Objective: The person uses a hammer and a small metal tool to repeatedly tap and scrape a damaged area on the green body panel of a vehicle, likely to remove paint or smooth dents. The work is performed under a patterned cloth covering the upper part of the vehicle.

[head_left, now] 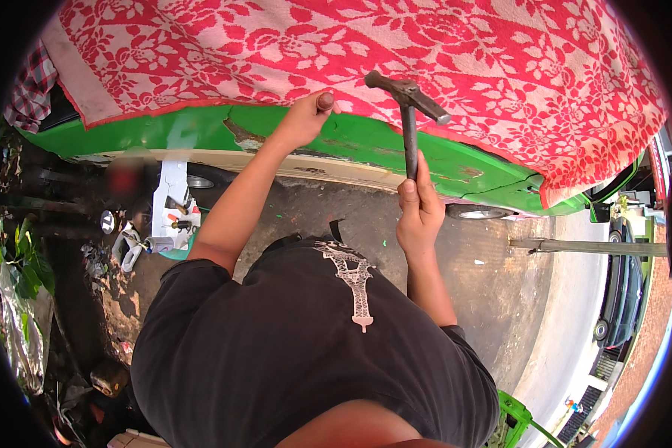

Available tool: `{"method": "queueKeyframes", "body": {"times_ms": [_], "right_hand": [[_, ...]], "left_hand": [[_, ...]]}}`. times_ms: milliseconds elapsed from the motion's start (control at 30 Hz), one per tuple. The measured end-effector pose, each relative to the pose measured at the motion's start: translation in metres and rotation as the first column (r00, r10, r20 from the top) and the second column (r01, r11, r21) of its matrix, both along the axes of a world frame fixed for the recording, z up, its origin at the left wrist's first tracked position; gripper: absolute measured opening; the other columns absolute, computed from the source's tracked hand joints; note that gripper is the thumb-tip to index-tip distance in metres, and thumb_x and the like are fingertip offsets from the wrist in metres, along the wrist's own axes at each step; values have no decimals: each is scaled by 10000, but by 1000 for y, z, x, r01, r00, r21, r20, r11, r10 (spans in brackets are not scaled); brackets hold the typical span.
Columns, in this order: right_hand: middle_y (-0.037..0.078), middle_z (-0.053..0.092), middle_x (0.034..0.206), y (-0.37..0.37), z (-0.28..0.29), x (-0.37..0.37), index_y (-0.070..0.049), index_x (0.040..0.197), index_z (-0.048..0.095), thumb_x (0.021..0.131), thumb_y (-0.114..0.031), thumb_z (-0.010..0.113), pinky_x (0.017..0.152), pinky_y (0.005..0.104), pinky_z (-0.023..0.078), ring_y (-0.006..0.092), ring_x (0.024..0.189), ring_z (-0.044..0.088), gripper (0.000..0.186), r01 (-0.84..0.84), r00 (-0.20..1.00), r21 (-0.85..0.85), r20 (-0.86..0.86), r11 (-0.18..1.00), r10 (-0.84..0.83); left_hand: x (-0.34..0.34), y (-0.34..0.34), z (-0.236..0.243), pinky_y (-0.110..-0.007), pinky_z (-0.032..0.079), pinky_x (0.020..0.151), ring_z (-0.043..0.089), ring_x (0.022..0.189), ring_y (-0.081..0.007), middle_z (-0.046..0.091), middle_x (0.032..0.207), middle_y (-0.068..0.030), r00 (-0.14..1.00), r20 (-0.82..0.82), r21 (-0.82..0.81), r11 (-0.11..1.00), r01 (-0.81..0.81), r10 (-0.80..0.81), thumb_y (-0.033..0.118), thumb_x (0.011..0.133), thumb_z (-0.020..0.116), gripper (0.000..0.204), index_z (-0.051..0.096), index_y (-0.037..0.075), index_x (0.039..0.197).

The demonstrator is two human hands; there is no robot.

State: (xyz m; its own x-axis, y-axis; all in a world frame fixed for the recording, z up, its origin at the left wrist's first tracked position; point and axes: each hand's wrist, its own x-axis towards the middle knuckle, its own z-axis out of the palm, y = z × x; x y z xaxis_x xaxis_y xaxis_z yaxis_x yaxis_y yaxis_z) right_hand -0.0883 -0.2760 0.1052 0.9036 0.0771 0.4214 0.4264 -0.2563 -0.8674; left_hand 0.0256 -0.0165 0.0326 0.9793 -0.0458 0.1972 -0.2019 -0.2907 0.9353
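My right hand (420, 209) is closed round the shaft of a hammer (409, 101), a body hammer with a dark metal head. The head is raised above the red and pale flowered cloth (291, 45). My left hand (304, 121) is wrapped round a tool with a round, reddish-brown butt end (325, 101) pointing up. The rest of that tool is hidden by the fist and the body panel. That fist is at the cloth's lower edge, against the green car body (358, 138), where paint is chipped and rusty patches show.
Below the left forearm stands a white surface (170, 196) with small tools and a can (159, 244). Leafy plants (26, 261) and clutter lie at far left. A pole (597, 247) crosses at right, with a dark parked car (621, 284) beyond. Green metal framing (515, 418) is at lower right.
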Motion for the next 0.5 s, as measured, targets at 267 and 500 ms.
{"method": "queueKeyframes", "body": {"times_ms": [267,500], "right_hand": [[88,563,679,0,-8,5,-116,1392,563,980,-143,586,618,280,456,160,585,511,413,-18,998,-428,-62,903,-9],[-35,488,720,0,-12,-29,-35,1444,480,1003,-118,538,565,206,369,44,623,420,453,28,981,162,-196,986,5]], "left_hand": [[-3,2,-28,-353,490,866,648,988,-255,692,988,-118,995,-96,158,987,4,12,-29,898,553,136,601,-5,1022],[-53,12,-62,-423,446,1010,422,1399,-339,641,1202,-100,979,114,72,984,161,-169,-161,717,608,245,531,19,863]]}}
